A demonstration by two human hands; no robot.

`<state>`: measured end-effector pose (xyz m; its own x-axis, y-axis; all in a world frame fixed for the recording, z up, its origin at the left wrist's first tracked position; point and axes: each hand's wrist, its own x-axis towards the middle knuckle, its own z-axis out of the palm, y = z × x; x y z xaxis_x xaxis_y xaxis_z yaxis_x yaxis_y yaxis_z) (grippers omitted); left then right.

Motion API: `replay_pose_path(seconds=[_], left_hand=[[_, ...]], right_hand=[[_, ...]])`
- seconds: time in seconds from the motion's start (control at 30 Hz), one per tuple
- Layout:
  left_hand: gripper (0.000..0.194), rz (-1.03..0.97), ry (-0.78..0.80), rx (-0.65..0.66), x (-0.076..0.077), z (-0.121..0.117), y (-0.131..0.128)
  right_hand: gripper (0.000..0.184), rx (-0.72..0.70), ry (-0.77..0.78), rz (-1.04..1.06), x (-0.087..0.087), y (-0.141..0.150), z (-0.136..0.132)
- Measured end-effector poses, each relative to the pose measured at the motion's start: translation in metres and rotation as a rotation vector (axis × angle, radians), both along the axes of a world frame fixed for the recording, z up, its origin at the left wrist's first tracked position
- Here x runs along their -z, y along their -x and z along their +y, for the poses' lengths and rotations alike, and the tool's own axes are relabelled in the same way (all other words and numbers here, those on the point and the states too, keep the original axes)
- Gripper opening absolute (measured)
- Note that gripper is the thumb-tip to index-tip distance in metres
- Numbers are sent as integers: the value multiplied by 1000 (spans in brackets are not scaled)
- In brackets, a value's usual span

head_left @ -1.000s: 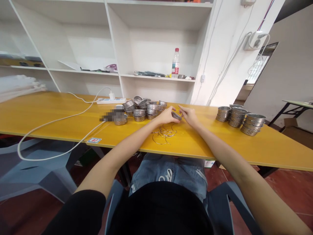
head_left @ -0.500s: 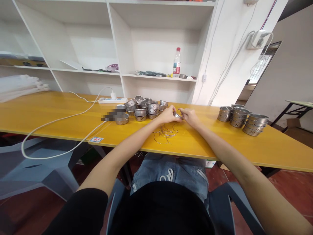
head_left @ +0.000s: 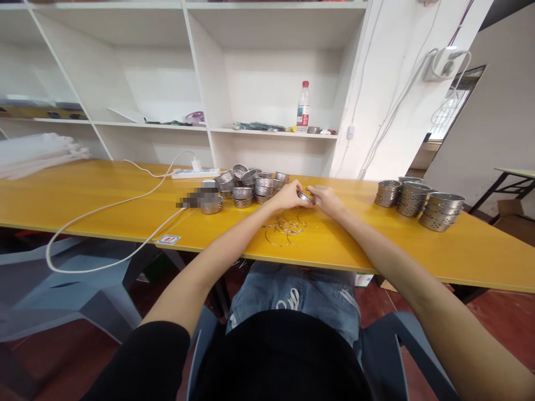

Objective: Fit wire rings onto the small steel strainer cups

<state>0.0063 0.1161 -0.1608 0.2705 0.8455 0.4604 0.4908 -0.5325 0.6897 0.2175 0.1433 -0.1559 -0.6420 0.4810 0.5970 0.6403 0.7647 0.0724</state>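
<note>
My left hand (head_left: 289,196) is wrapped round a small perforated metal cup (head_left: 305,197), tilted above the table. Close against the cup's right side is my right hand (head_left: 327,200), its fingers drawn together at the rim; what they pinch, if anything, is too small to make out. Several thin metal wire rings (head_left: 286,226) lie in a loose tangle on the table just below my hands. To the left of my left hand, more perforated metal cups (head_left: 242,193) are heaped and partly stacked.
Stacks of perforated cups (head_left: 439,211) stand at the right on the yellow table (head_left: 368,245). A white cable (head_left: 100,207) loops across the left side from a power strip (head_left: 195,173). White shelving (head_left: 271,132) with a bottle (head_left: 303,108) rises behind.
The view has shifted slightly. Both hands stay at the cup, with hardly any visible change in their hold.
</note>
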Motion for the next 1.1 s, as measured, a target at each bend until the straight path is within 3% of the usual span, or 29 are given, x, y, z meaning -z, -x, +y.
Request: replay_pose_path(seconds=[0.33, 0.53, 0.7, 1.1], left_hand=[[61, -67, 57, 56, -1, 2, 0], [65, -249, 157, 277, 2, 4, -1], [62, -315, 145, 369, 5, 7, -3], [64, -260, 115, 326, 7, 15, 0]], right_hand=[[26, 83, 3, -121, -2, 2, 3], [23, 107, -27, -162, 0, 2, 3], [20, 77, -35, -140, 2, 0, 7], [20, 33, -26, -90, 2, 3, 1]])
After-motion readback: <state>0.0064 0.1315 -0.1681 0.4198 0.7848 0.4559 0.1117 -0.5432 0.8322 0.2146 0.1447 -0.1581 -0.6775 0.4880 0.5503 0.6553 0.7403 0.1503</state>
